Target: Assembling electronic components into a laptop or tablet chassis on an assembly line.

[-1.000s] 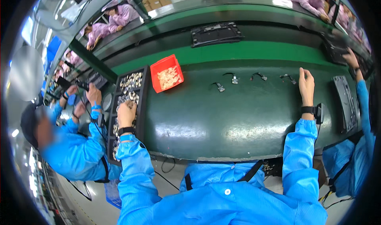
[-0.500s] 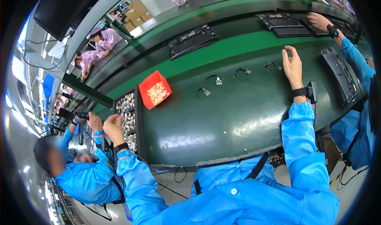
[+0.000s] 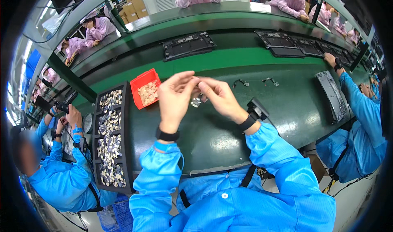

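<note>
My left hand (image 3: 174,99) and my right hand (image 3: 221,99) meet over the middle of the bench, thumbs and fingertips pinched together. Whatever is between the fingertips is too small to make out. Just beneath and between the hands, a small silvery connector part (image 3: 196,101) with a dark flex cable lies on the green bench top, partly covered by them. To the right of my hands lie two similar small parts with short dark cables, one nearer (image 3: 240,83) and one farther right (image 3: 270,82). A red bin (image 3: 134,93) of small pale pieces stands left of my left hand.
A black divided tray (image 3: 127,138) of many small metallic pieces lies along the left. Dark laptop-like housings (image 3: 188,45) rest along the far strip, another (image 3: 331,96) at right. Co-workers in blue sit on both sides; people in pink sit across the line.
My left hand has come from the tray on the left, and my right hand has swung in from the right, so both now meet in the middle. The view has turned somewhat.
</note>
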`<action>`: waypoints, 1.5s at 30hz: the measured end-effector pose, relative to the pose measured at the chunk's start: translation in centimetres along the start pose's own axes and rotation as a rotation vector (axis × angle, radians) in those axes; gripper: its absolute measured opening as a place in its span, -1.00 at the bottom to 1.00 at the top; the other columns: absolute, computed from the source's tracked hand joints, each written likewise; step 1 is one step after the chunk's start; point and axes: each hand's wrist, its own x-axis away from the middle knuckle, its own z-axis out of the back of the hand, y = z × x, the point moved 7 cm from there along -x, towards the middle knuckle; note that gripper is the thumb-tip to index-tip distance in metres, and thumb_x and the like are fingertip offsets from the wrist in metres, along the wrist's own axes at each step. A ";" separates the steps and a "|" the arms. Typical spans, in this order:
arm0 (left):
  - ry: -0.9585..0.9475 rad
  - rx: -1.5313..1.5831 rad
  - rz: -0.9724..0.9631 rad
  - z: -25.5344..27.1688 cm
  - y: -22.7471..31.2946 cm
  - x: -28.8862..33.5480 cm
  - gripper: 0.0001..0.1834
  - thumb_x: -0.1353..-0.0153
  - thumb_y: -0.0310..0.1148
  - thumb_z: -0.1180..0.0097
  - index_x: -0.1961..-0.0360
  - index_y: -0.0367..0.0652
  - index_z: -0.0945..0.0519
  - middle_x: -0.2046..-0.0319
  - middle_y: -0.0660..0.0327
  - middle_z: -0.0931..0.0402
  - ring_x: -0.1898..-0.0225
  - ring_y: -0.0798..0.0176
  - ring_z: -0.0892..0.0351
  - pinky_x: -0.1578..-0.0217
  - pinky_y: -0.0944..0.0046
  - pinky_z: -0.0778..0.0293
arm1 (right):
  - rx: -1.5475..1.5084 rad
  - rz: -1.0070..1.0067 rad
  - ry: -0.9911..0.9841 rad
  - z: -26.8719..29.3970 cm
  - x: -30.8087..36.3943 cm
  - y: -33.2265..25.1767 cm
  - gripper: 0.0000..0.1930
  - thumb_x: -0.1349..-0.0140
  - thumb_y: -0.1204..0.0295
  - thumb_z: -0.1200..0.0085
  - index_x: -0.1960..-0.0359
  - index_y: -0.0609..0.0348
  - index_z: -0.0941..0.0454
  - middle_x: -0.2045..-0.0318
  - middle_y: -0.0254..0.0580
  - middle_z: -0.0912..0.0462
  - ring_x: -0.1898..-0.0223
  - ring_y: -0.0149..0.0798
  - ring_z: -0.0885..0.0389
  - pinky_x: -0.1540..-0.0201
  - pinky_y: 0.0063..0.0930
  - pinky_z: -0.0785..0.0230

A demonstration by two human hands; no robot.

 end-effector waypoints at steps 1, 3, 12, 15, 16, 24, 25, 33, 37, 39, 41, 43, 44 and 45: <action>0.000 0.075 0.073 -0.5 -1.8 -0.3 -0.75 -0.28 -0.53 -0.36 0.04 -0.38 -0.70 0.21 0.10 -0.75 0.21 0.33 -0.75 0.15 0.37 -0.67 | 0.013 -0.046 -0.008 -0.1 0.0 1.3 -0.59 -0.53 0.33 -0.09 -0.25 0.39 -0.53 0.11 -0.19 -0.78 0.19 -0.49 -0.69 0.23 -0.60 -0.50; -0.006 0.020 0.076 -0.3 -4.0 -0.1 -0.76 -0.28 -0.53 -0.36 0.05 -0.38 -0.70 0.21 0.10 -0.75 0.20 0.33 -0.76 0.14 0.36 -0.68 | -0.042 -0.092 0.111 0.5 1.3 3.2 -0.67 -0.51 0.35 -0.11 -0.10 0.39 -0.64 0.20 -0.20 -0.80 0.27 -0.49 -0.70 0.29 -0.62 -0.50; -0.012 0.149 0.176 -1.0 -6.7 0.9 -0.82 -0.27 -0.61 -0.34 0.12 -0.37 -0.65 0.20 0.11 -0.74 0.17 0.32 -0.75 0.18 0.39 -0.67 | -0.050 -0.181 0.189 0.3 2.3 4.6 -0.76 -0.47 0.45 -0.17 -0.02 0.40 -0.66 0.16 -0.15 -0.78 0.09 -0.43 -0.72 -0.01 -0.54 -0.56; -0.025 0.096 0.057 -0.8 -6.0 0.9 -0.83 -0.27 -0.58 -0.35 0.13 -0.37 -0.69 0.17 0.12 -0.75 0.18 0.32 -0.75 0.18 0.38 -0.68 | -0.007 -0.111 0.238 0.8 2.3 3.9 -0.71 -0.47 0.47 -0.16 -0.13 0.39 -0.65 0.15 -0.15 -0.79 0.10 -0.42 -0.72 0.01 -0.55 -0.55; -0.020 -0.015 0.018 -0.7 -5.6 1.3 -0.84 -0.27 -0.57 -0.36 0.13 -0.37 -0.73 0.17 0.12 -0.76 0.19 0.32 -0.76 0.16 0.37 -0.68 | 0.011 -0.098 0.230 0.9 2.5 3.9 -0.70 -0.48 0.48 -0.14 -0.15 0.38 -0.64 0.16 -0.18 -0.79 0.10 -0.44 -0.70 0.01 -0.55 -0.54; -0.100 -0.174 0.001 -0.7 -5.4 1.9 -0.76 -0.30 -0.45 -0.34 0.04 -0.33 -0.77 0.09 0.02 -0.78 0.26 0.34 -0.78 0.19 0.36 -0.67 | 0.001 -0.099 0.202 0.6 3.0 4.2 -0.72 -0.49 0.51 -0.10 -0.13 0.36 -0.66 0.18 -0.23 -0.78 0.13 -0.46 -0.67 0.01 -0.53 -0.52; -0.097 -0.211 -0.018 -0.6 -5.4 1.8 -0.75 -0.31 -0.44 -0.33 0.03 -0.32 -0.77 0.10 0.03 -0.78 0.26 0.35 -0.78 0.19 0.36 -0.67 | 0.041 -0.086 0.174 0.4 3.0 3.9 -0.73 -0.49 0.51 -0.09 -0.13 0.36 -0.66 0.19 -0.23 -0.78 0.13 -0.46 -0.67 0.01 -0.53 -0.52; -0.194 -0.142 0.120 -0.2 -6.5 1.5 -0.75 -0.38 -0.39 -0.29 0.03 -0.34 -0.76 0.21 0.12 -0.78 0.27 0.40 -0.74 0.16 0.37 -0.66 | 0.136 -0.025 0.165 0.4 3.0 3.8 -0.73 -0.48 0.49 -0.10 -0.12 0.33 -0.67 0.17 -0.18 -0.80 0.12 -0.43 -0.70 0.01 -0.52 -0.52; -0.214 0.065 0.143 -0.3 -6.8 1.3 -0.74 -0.43 -0.37 -0.25 0.04 -0.37 -0.74 0.27 0.16 -0.77 0.25 0.40 -0.73 0.18 0.37 -0.65 | 0.271 0.063 0.163 0.6 2.7 2.4 -0.75 -0.45 0.51 -0.11 -0.09 0.28 -0.69 0.21 -0.17 -0.80 0.12 -0.34 -0.73 0.00 -0.46 -0.52; -0.207 0.031 0.198 -0.3 -6.9 1.5 -0.74 -0.42 -0.35 -0.27 0.06 -0.36 -0.75 0.26 0.17 -0.77 0.25 0.41 -0.73 0.18 0.38 -0.64 | 0.339 0.043 0.153 0.7 2.9 2.7 -0.76 -0.44 0.52 -0.12 -0.06 0.26 -0.70 0.23 -0.16 -0.79 0.13 -0.32 -0.73 0.00 -0.45 -0.52; -0.185 -0.026 0.176 0.1 -6.4 1.5 -0.76 -0.42 -0.36 -0.26 0.09 -0.36 -0.76 0.26 0.18 -0.77 0.25 0.41 -0.73 0.19 0.38 -0.63 | 0.368 0.061 0.145 0.6 2.9 2.5 -0.77 -0.44 0.52 -0.12 -0.05 0.26 -0.71 0.22 -0.15 -0.79 0.14 -0.32 -0.72 0.01 -0.45 -0.52; -0.183 -0.120 0.142 0.4 -6.2 1.5 -0.77 -0.42 -0.38 -0.24 0.13 -0.38 -0.76 0.27 0.18 -0.77 0.25 0.41 -0.73 0.19 0.39 -0.61 | 0.395 0.077 0.132 0.5 2.6 2.5 -0.78 -0.43 0.52 -0.12 -0.03 0.26 -0.71 0.21 -0.14 -0.79 0.16 -0.32 -0.72 0.02 -0.45 -0.52; -0.181 -0.122 0.144 0.6 -6.1 1.5 -0.77 -0.42 -0.38 -0.24 0.13 -0.38 -0.76 0.27 0.18 -0.77 0.25 0.41 -0.73 0.19 0.39 -0.61 | 0.425 0.153 0.126 0.3 2.4 2.1 -0.78 -0.44 0.52 -0.12 -0.03 0.26 -0.71 0.18 -0.15 -0.78 0.18 -0.33 -0.71 0.03 -0.44 -0.53; -0.174 -0.155 0.092 0.9 -5.5 1.4 -0.78 -0.42 -0.40 -0.22 0.14 -0.38 -0.75 0.28 0.19 -0.77 0.24 0.40 -0.72 0.17 0.39 -0.60 | 0.454 0.230 0.120 0.1 2.4 1.6 -0.79 -0.44 0.51 -0.12 -0.02 0.26 -0.71 0.16 -0.16 -0.78 0.19 -0.34 -0.70 0.04 -0.44 -0.53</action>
